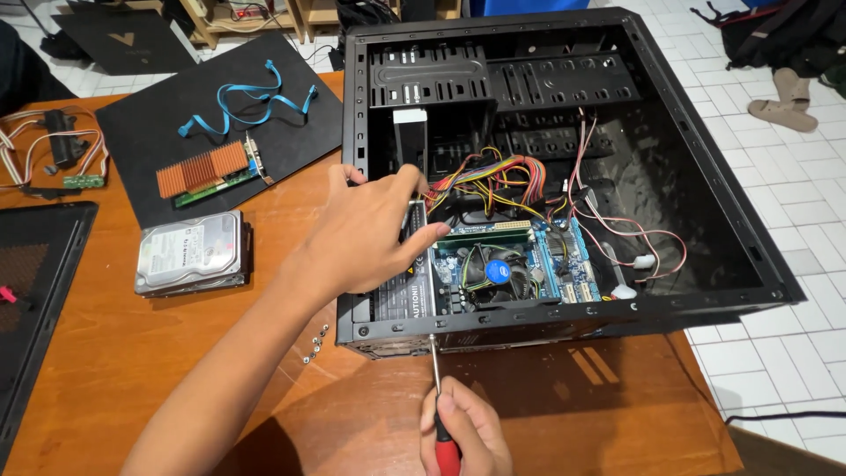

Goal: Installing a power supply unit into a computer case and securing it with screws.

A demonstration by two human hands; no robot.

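Head view: two hands at an open black metal computer case [705, 176] lying on a wooden table [132, 370].
Left hand [370, 234], fingers loosely spread, rests on the power supply inside; right hand [463, 432], fingers curled tight, grips a red-handled screwdriver [438, 388] touching the case's near edge.

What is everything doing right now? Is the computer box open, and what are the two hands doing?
Computer case: lying on its side, side panel off, insides showing.
Left hand: resting on the case's inner edge, near the power supply.
Right hand: gripping the screwdriver.
Screwdriver: red handle, tip against the case's rear edge.
Hard drive: out of the case, flat on the table.
Screws: loose on the table.
Blue cable: unplugged, on a black mat.
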